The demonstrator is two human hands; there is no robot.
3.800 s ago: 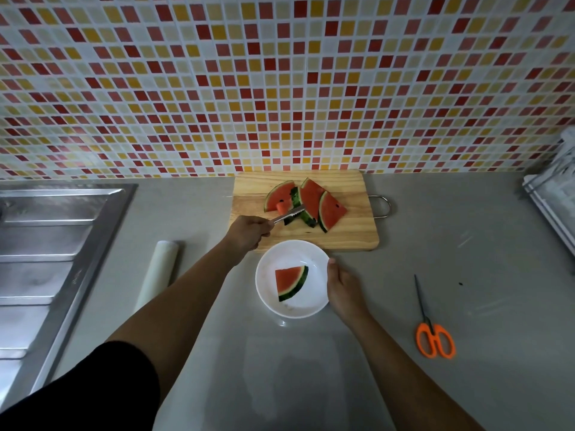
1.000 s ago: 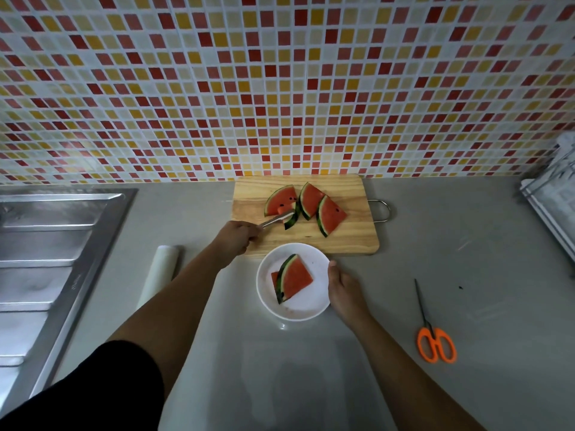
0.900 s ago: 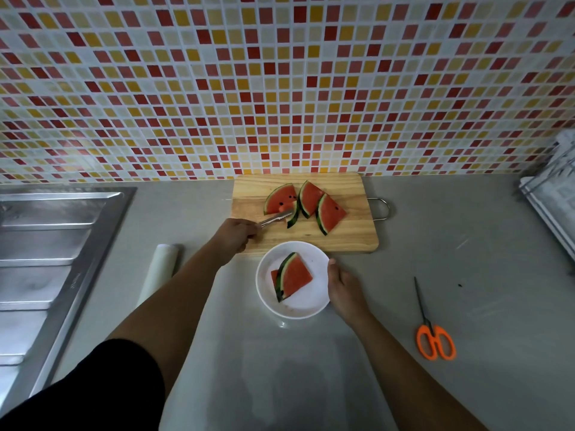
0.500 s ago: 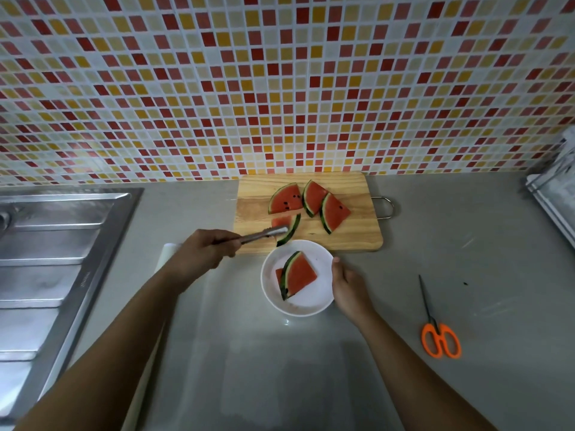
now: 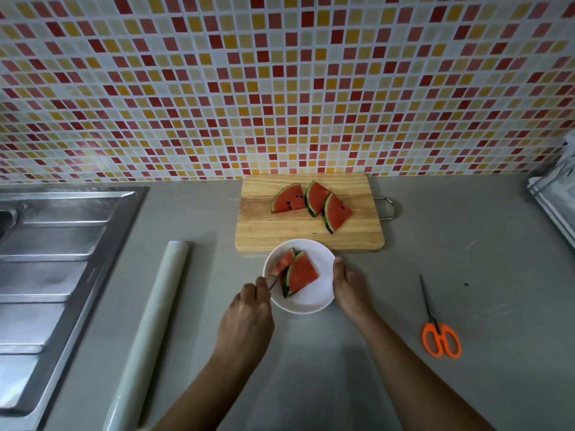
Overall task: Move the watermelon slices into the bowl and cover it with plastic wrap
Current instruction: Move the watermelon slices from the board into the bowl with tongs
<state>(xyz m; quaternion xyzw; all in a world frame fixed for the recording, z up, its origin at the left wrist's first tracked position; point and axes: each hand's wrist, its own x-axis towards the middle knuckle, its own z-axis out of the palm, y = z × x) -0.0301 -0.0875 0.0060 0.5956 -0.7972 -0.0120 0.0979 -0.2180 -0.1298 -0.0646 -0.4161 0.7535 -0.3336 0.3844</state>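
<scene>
A white bowl sits on the grey counter just in front of a wooden cutting board. Two watermelon slices lie in the bowl: a larger one and a thinner one at its left. My left hand grips a metal utensil whose tip touches the thinner slice at the bowl's left rim. My right hand holds the bowl's right rim. Three more slices remain on the board. A plastic wrap roll lies to the left.
Orange-handled scissors lie on the counter at the right. A steel sink and drainboard fill the left side. A white rack stands at the right edge. A tiled wall rises behind the board.
My left hand carried a slice on the utensil from the board down into the bowl's left side. The bowl now holds two slices; three stay on the board. My right hand stayed on the rim.
</scene>
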